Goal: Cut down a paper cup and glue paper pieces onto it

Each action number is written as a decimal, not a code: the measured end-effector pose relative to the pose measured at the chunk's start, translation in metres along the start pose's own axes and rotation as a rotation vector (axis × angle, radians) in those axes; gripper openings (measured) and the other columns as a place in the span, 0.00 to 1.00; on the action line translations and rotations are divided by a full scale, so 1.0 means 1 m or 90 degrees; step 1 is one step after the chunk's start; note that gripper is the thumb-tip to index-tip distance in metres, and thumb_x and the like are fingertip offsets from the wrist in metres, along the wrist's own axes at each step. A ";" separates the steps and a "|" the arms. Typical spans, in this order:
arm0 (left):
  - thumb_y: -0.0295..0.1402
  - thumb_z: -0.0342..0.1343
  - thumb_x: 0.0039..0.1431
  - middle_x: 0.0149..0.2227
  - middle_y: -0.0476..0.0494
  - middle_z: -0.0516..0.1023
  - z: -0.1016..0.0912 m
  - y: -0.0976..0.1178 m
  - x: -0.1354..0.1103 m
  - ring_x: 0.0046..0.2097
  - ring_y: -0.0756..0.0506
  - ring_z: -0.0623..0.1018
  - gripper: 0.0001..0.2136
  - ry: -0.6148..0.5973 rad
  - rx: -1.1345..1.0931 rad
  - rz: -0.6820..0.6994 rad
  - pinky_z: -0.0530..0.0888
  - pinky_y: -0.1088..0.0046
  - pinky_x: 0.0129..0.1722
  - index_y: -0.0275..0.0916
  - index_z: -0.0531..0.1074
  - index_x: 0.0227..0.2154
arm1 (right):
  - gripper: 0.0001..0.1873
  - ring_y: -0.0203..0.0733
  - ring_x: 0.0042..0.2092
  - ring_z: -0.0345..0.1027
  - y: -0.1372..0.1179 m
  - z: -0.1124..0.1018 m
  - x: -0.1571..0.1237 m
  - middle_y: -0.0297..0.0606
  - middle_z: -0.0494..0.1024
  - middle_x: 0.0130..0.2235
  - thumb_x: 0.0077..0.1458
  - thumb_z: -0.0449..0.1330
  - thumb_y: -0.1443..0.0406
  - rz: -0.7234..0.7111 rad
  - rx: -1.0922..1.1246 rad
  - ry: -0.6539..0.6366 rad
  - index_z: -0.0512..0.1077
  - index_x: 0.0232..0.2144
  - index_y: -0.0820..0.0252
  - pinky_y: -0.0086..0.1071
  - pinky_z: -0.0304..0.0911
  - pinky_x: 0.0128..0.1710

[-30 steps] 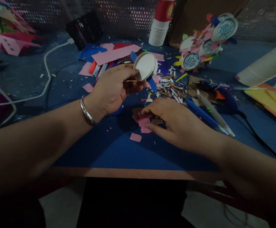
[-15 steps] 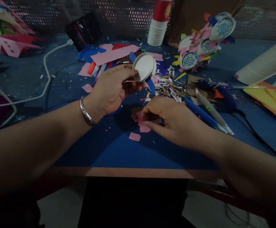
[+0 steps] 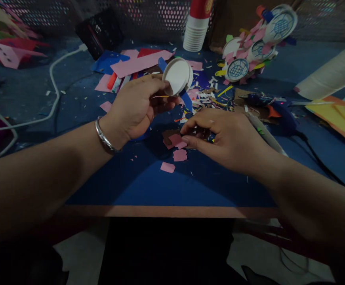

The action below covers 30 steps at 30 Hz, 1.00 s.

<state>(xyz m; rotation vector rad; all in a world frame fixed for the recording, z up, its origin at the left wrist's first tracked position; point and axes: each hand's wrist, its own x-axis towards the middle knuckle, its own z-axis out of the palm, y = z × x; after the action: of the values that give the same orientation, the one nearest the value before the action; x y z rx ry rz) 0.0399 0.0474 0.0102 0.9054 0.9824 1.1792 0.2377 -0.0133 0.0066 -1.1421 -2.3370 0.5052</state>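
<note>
My left hand [image 3: 136, 107] is closed around a small white paper cup [image 3: 176, 76], held tilted above the blue table [image 3: 148, 186] with its round bottom facing me. A blue paper strip [image 3: 187, 101] hangs from the cup. My right hand [image 3: 222, 138] hovers low over a heap of paper scraps and pinches a small pink paper piece [image 3: 176, 140] between thumb and fingers. Two more pink scraps [image 3: 168, 167] lie loose just in front of it.
A stack of paper cups [image 3: 194, 33] stands at the back. Decorated cup crafts [image 3: 249, 51] sit back right, a glue gun [image 3: 279, 114] with its cable right of my hand, coloured sheets [image 3: 338, 118] far right. A white cable [image 3: 52, 99] runs along the left.
My right hand rose slightly from the scrap heap and closed its fingers on a pink piece. The left hand and cup stayed almost still.
</note>
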 end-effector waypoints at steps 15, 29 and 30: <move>0.20 0.53 0.70 0.29 0.46 0.80 0.001 0.000 -0.001 0.31 0.49 0.79 0.17 -0.029 -0.018 0.021 0.76 0.74 0.35 0.37 0.76 0.25 | 0.11 0.56 0.53 0.72 -0.023 0.020 0.001 0.52 0.81 0.48 0.73 0.60 0.65 -0.171 -0.050 -0.177 0.81 0.47 0.67 0.51 0.65 0.58; 0.19 0.53 0.70 0.28 0.48 0.80 -0.001 -0.001 0.000 0.30 0.53 0.80 0.17 -0.042 -0.022 -0.005 0.76 0.79 0.31 0.36 0.76 0.25 | 0.12 0.52 0.49 0.66 -0.033 0.019 0.006 0.53 0.79 0.46 0.73 0.54 0.70 -0.147 -0.038 -0.238 0.78 0.42 0.68 0.45 0.64 0.53; 0.19 0.53 0.69 0.28 0.48 0.80 -0.002 -0.001 0.000 0.30 0.53 0.80 0.16 -0.043 -0.021 -0.008 0.76 0.79 0.31 0.36 0.76 0.26 | 0.13 0.53 0.49 0.66 -0.034 0.019 0.006 0.53 0.79 0.46 0.74 0.53 0.70 -0.152 -0.041 -0.242 0.78 0.42 0.68 0.45 0.64 0.53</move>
<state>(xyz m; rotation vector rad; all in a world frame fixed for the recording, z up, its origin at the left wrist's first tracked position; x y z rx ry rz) 0.0383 0.0469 0.0089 0.9059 0.9111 1.1447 0.2025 -0.0303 0.0102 -0.8331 -2.7885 0.6047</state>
